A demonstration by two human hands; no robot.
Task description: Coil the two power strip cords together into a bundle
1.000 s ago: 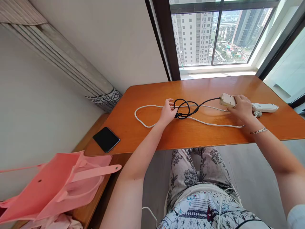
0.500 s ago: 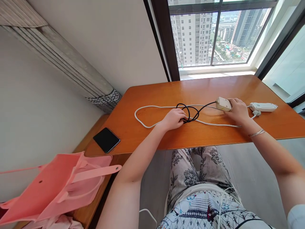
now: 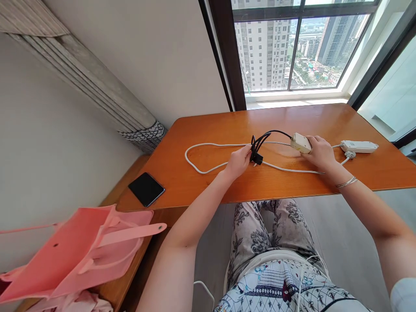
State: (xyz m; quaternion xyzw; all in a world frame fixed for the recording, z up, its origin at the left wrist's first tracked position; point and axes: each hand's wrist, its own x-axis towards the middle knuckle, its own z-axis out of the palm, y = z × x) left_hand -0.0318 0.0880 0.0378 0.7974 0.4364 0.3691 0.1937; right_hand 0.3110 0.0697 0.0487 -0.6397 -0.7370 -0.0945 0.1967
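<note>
My left hand (image 3: 239,161) is closed on a bunched black cable (image 3: 257,146) with its black plug hanging at the end, lifted a little off the orange wooden table (image 3: 276,119). The cable runs right to a cream power strip (image 3: 300,142), which my right hand (image 3: 320,153) grips from the right side. A long white cord (image 3: 208,145) lies in a loop on the table under both hands. It leads to a second white power strip (image 3: 359,146) at the right.
A black phone (image 3: 146,189) lies on the table's near left corner. A pink bag (image 3: 78,251) sits on a lower wooden surface at the left. A folded grey curtain leans on the wall. A large window is behind the table.
My left hand has gathered the loose black loops into a bunch and raised them, moving right. My right hand slid the cream power strip slightly left.
</note>
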